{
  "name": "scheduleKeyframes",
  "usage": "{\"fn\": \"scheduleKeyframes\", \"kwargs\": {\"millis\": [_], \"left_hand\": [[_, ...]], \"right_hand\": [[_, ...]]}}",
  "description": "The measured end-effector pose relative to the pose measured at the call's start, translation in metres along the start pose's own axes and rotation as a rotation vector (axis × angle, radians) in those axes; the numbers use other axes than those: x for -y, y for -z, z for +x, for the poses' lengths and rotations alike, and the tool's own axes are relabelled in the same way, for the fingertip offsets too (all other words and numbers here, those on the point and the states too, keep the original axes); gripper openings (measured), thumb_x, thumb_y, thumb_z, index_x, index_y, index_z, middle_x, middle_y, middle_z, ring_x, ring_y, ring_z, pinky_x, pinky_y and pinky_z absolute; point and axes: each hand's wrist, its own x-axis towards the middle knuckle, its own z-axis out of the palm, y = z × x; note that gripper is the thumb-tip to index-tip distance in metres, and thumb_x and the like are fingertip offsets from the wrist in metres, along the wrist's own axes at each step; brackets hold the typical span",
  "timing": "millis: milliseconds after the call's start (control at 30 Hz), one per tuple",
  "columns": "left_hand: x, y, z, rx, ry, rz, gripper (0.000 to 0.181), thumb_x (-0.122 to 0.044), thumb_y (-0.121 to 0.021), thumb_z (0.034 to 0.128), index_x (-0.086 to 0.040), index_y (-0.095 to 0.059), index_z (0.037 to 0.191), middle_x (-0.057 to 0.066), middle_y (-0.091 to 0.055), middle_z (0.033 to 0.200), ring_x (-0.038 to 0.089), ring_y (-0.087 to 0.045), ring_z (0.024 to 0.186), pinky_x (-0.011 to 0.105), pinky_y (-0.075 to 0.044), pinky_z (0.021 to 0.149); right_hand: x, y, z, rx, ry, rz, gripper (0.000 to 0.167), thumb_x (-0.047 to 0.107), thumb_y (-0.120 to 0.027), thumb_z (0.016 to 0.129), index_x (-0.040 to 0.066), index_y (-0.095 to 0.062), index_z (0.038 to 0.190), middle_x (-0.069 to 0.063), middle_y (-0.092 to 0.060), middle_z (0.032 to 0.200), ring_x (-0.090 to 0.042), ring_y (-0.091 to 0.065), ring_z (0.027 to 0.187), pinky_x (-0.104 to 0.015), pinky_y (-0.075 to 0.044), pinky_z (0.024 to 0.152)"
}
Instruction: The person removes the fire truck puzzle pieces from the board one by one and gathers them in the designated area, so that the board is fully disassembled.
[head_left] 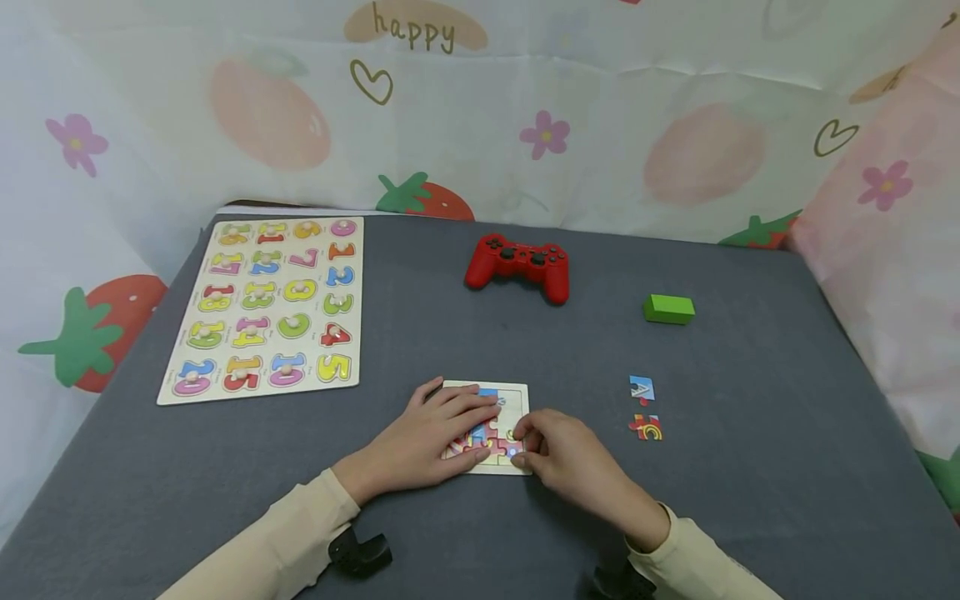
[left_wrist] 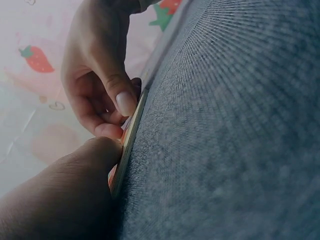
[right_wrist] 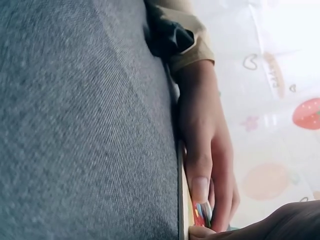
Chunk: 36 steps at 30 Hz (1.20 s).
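A small jigsaw puzzle board (head_left: 513, 398) with a pale frame lies flat on the grey cloth, partly filled with pink and blue pieces. Across its left side rests my left hand (head_left: 431, 437), fingers spread and fairly straight, hiding much of the picture. At the board's right edge, my right hand (head_left: 573, 458) has thumb and index finger bent around a puzzle piece (head_left: 513, 451) in the lower right, pinching it at the board's surface. The left wrist view shows the right thumb (left_wrist: 125, 102) close to the board's edge. Two loose puzzle pieces, one blue (head_left: 642, 387) and one red-yellow (head_left: 647, 427), lie to the right.
A large number-peg board (head_left: 277, 312) lies at the back left. Behind the puzzle is a red game controller (head_left: 519, 265), and a green block (head_left: 669, 309) sits farther right. A patterned curtain (head_left: 480, 108) borders the table's back and sides.
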Motion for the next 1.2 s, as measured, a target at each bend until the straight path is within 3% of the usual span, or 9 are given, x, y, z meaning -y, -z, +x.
{"fn": "scheduleKeyframes", "kwargs": {"millis": [300, 600, 833, 1200], "left_hand": [[-0.0004, 0.0004, 0.0012, 0.020, 0.014, -0.015, 0.053, -0.047, -0.052, 0.0950, -0.024, -0.048, 0.142, -0.010, -0.046, 0.143, 0.013, -0.036, 0.135, 0.053, -0.015, 0.112], [-0.0008, 0.0012, 0.0013, 0.018, 0.013, -0.016, 0.053, -0.047, -0.053, 0.0944, -0.024, -0.048, 0.141, -0.010, -0.047, 0.143, 0.014, -0.036, 0.134, 0.053, -0.015, 0.112], [0.0002, 0.0006, 0.0014, 0.002, 0.003, -0.013, 0.052, -0.047, -0.053, 0.0944, -0.024, -0.050, 0.140, -0.009, -0.046, 0.143, 0.013, -0.037, 0.134, 0.054, -0.017, 0.112], [0.0005, 0.0002, 0.0012, 0.018, 0.021, -0.005, 0.052, -0.051, -0.051, 0.0945, -0.026, -0.049, 0.140, -0.005, -0.043, 0.143, 0.012, -0.035, 0.134, 0.052, -0.017, 0.113]], "right_hand": [[-0.0017, -0.0012, -0.0008, -0.017, 0.000, 0.013, 0.019, 0.007, -0.078, 0.078, 0.011, -0.063, 0.087, 0.004, -0.052, 0.074, -0.005, -0.046, 0.062, -0.022, -0.040, 0.058], [-0.0009, -0.0015, -0.0013, -0.082, -0.066, 0.062, 0.010, 0.009, -0.076, 0.081, 0.014, -0.067, 0.083, 0.006, -0.055, 0.075, -0.007, -0.049, 0.063, -0.022, -0.042, 0.057], [-0.0019, -0.0001, 0.0021, -0.057, -0.150, 0.156, 0.006, 0.009, -0.072, 0.084, 0.012, -0.068, 0.081, 0.006, -0.058, 0.067, -0.009, -0.047, 0.053, -0.024, -0.037, 0.049], [-0.0050, -0.0008, 0.0027, -0.043, -0.163, 0.213, 0.004, 0.010, -0.071, 0.085, 0.010, -0.068, 0.083, 0.004, -0.060, 0.068, -0.009, -0.047, 0.053, -0.024, -0.037, 0.048]]}}
